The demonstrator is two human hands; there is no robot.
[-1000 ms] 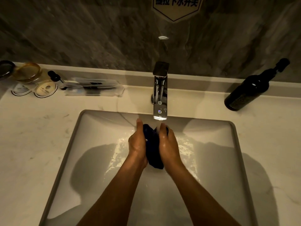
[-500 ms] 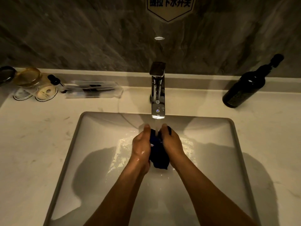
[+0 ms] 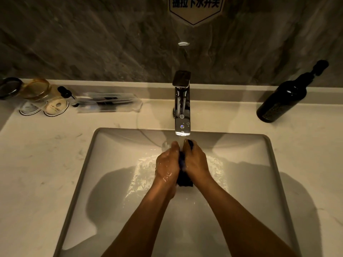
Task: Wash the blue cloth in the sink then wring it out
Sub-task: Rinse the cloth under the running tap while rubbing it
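The dark blue cloth (image 3: 184,178) is bunched between my two hands over the white rectangular sink (image 3: 115,145). My left hand (image 3: 167,166) grips it from the left and my right hand (image 3: 195,162) grips it from the right, palms pressed close together. Only a thin strip between the hands and a dark end below the wrists show. Water runs from the chrome faucet (image 3: 182,108) onto my fingertips and the cloth's top. Both hands are wet.
A dark bottle (image 3: 284,97) stands on the counter at the back right. At the back left are glass cups (image 3: 37,89), round coasters (image 3: 55,108) and a clear packet (image 3: 109,102). Splashed water lies on the sink floor around my hands.
My hands have pressed closer together on the cloth, so less of it shows. Water now streams from the faucet onto them; a second ago no stream was visible.
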